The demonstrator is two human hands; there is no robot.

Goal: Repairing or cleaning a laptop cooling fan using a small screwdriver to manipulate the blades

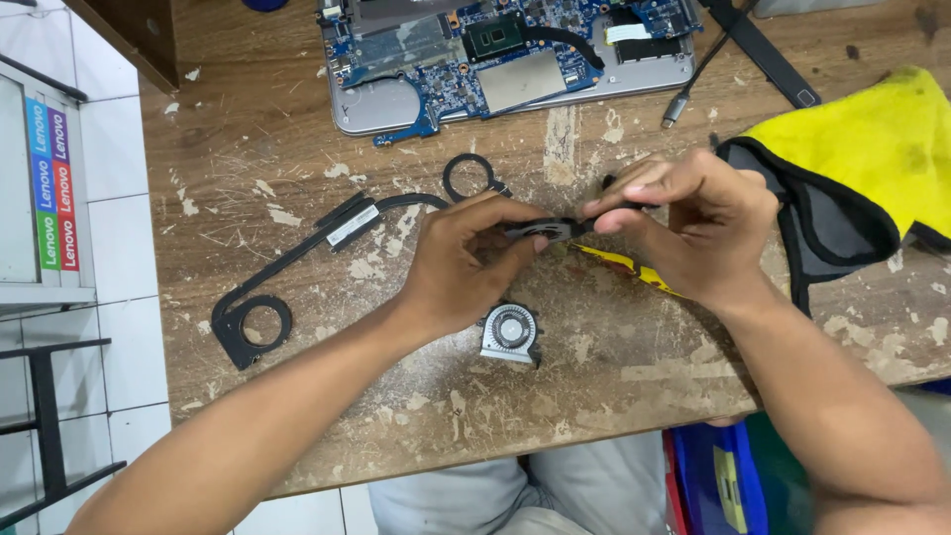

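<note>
Black fan housing [543,231] is pinched between my left hand [466,263] and right hand [693,223], both closed on it above the scarred wooden table [297,149]. I judge disassembly well along: heat pipe [297,258] and silver fan [509,333] lie out of the opened laptop [515,59]; reassembly remains.

My feed: bright, even daylight from overhead. Soft short shadows under both forearms on the wooden table [297,129]. No glare. Centre sharp; slight blur on fingers, mild stretching at edges.
</note>
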